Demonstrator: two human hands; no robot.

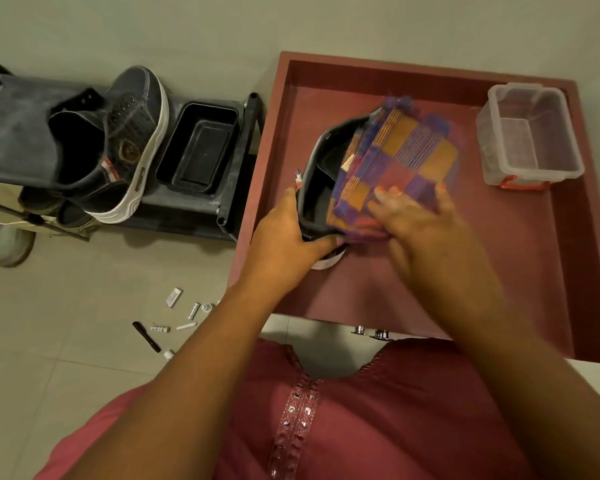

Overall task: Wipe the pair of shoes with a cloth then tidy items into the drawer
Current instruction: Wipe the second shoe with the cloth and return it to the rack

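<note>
1. Left hand (293, 233) grips the heel of the shoe (321, 181) over the open drawer (499, 254); right hand (413, 213) presses the cloth (395, 157) flat on its upper, fingers spread.
2. Both forearms reach forward and down, wrists bent towards each other.
3. My grip holds only the heel rim; I think a hard wipe could twist the shoe loose into the drawer.
4. Cloth is merely pressed, so it may slide off.
5. Second shoe (132, 140) waits on the rack (14, 133); small items (174, 317) lie on the floor near me, easy to step on.
</note>
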